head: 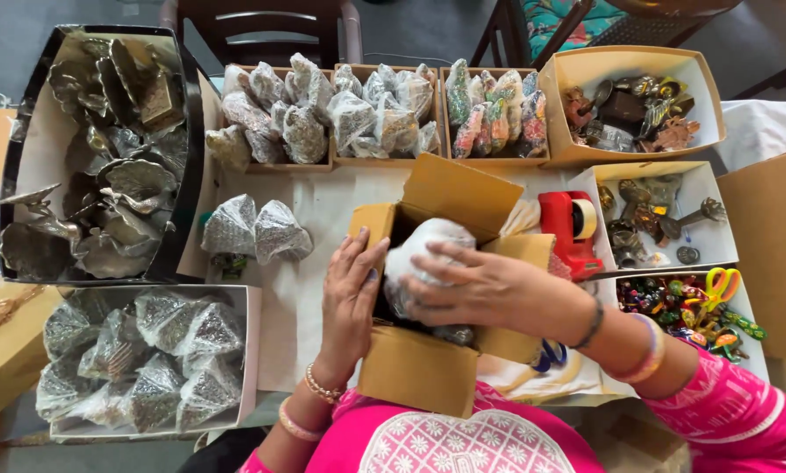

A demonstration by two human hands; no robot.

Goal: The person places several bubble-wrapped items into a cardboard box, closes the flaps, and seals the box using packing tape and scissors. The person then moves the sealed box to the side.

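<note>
Table, paper-covered, crowded with open boxes and trays of bubble-wrapped pieces and metal figurines. Centre front: carton, flaps up. Right hand, fingers spread and curled over a wrapped bundle, pressing it into the carton mouth. Left hand, fingers pressed together, flat against the carton's left wall (thumb hidden). Just right of the carton: red tape dispenser. Two wrapped pieces lie loose to the left.

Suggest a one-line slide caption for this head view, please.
Right hand presses a wrapped bundle into an open cardboard box steadied by the left hand.
</note>
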